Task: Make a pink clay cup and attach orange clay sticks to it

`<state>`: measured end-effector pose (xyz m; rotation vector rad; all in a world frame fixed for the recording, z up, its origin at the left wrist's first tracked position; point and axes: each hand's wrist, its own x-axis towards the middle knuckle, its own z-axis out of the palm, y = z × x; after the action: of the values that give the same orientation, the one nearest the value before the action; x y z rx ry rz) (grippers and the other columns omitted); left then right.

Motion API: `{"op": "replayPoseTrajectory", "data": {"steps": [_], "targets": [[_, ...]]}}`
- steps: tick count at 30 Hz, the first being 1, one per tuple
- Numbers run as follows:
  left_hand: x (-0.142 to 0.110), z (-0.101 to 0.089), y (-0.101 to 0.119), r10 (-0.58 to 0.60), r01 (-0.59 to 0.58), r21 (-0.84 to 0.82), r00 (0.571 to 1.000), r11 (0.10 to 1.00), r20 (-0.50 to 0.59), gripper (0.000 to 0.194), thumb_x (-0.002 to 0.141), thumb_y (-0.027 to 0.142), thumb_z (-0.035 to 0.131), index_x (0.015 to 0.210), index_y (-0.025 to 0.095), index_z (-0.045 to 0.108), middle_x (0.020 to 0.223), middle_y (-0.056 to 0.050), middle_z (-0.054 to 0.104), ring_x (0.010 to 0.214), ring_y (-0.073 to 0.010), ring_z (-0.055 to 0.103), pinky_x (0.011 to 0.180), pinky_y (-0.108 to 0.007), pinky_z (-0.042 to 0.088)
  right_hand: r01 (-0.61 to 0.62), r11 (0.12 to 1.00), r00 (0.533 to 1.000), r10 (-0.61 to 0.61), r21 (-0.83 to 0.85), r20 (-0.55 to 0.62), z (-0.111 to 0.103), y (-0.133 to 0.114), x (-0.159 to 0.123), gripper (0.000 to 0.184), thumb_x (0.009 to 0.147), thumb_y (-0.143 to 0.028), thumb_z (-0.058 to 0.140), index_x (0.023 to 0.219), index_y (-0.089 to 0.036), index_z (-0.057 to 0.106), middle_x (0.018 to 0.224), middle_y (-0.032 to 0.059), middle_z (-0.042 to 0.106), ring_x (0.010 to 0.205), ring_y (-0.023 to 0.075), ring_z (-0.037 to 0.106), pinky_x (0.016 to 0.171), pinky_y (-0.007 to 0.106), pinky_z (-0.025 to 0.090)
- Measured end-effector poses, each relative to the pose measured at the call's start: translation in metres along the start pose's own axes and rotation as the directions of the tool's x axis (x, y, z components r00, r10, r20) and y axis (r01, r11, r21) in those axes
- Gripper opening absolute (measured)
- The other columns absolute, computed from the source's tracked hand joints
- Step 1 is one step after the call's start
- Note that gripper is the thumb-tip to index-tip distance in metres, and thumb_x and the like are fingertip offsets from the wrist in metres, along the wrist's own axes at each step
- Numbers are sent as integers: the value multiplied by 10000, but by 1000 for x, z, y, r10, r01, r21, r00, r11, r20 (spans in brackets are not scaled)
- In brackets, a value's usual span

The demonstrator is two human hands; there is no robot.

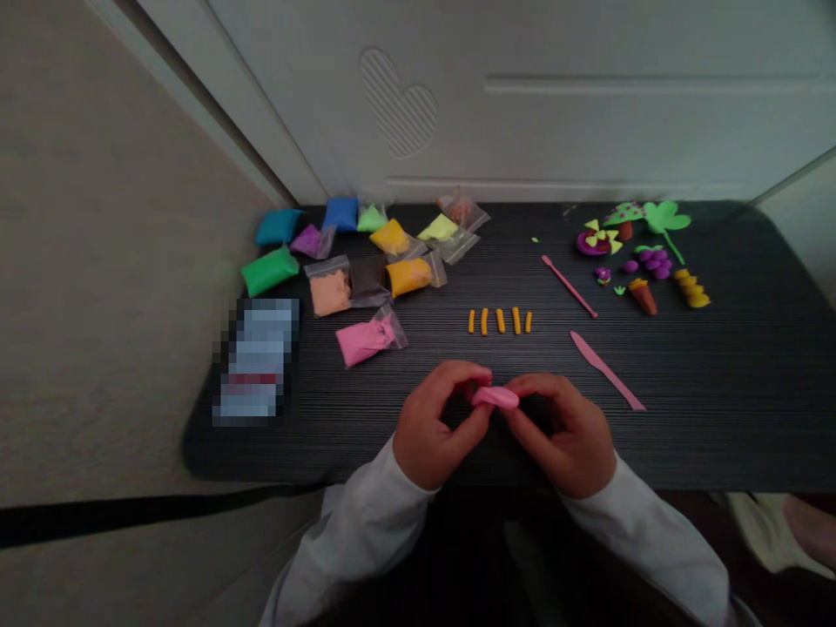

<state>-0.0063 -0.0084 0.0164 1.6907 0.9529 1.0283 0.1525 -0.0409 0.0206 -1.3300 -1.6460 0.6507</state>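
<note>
My left hand [434,422] and my right hand [562,431] meet just above the near part of the dark table [718,383]. Both pinch a flattened lump of pink clay [495,397] between thumbs and fingertips. Several short orange clay sticks [500,320] lie in a row just beyond my hands. A pink plastic knife [606,370] lies to the right of my right hand. An open bag of pink clay [369,338] lies to the left of the sticks.
Several bags of coloured clay [366,252] crowd the table's far left. A thin pink modelling stick [568,286] lies mid-right. Finished clay figures [643,257] stand at the far right. A blurred-out flat object [256,361] lies at the left edge. A white cabinet [522,96] backs the table.
</note>
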Motion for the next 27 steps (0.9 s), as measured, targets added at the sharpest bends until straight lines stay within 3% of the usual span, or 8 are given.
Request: {"op": "replayPoseTrajectory", "data": {"steps": [3, 6, 10, 15, 19, 27], "targets": [[0, 2, 0, 13, -13, -7, 1000, 1000, -5, 233, 725, 79, 529, 934, 179, 550, 927, -66, 595, 891, -170, 572, 818, -329, 474, -25, 1000, 999, 25, 10, -21, 2, 1, -1, 239, 734, -179, 584, 964, -209, 526, 864, 37, 635, 811, 158, 616, 733, 312, 510], [2, 2, 1, 41, -40, 62, 999, 997, -12, 236, 717, 66, 525, 922, 179, 549, 906, -57, 601, 862, -159, 577, 797, -318, 480, 26, 997, 1000, -27, -68, -14, 2, 1, 0, 327, 741, -206, 592, 1055, -212, 500, 899, 45, 640, 822, 162, 617, 738, 316, 511], [3, 2, 2, 126, -122, 154, 992, 980, -12, 257, 704, 51, 534, 926, 177, 564, 888, -47, 607, 849, -149, 570, 780, -300, 476, 107, 988, 993, -101, -110, 53, 0, 1, 4, 229, 770, -180, 558, 995, -221, 549, 878, 28, 652, 823, 153, 611, 722, 303, 507], [3, 0, 5, 166, -166, 166, 986, 972, 15, 321, 700, 48, 540, 995, 174, 557, 958, -61, 587, 905, -155, 542, 804, -304, 454, 72, 989, 997, -68, -128, 37, -1, -1, 4, 218, 753, -142, 545, 962, -201, 561, 860, 27, 651, 808, 146, 606, 718, 289, 494], [2, -2, 7, 128, -132, 59, 989, 989, 67, 300, 741, 100, 519, 1031, 172, 546, 972, -73, 573, 900, -168, 539, 792, -318, 454, 56, 991, 998, -53, -123, 24, -1, -3, 4, 235, 740, -123, 541, 962, -197, 551, 868, 32, 643, 807, 148, 603, 710, 287, 491], [3, 0, 5, 26, -24, -37, 998, 999, 49, 181, 780, 113, 514, 915, 195, 602, 880, -44, 582, 837, -150, 547, 765, -300, 451, 104, 983, 993, -94, -150, 74, 0, -2, 7, 158, 768, -198, 574, 926, -207, 572, 810, 14, 659, 755, 136, 606, 682, 280, 485]]}}
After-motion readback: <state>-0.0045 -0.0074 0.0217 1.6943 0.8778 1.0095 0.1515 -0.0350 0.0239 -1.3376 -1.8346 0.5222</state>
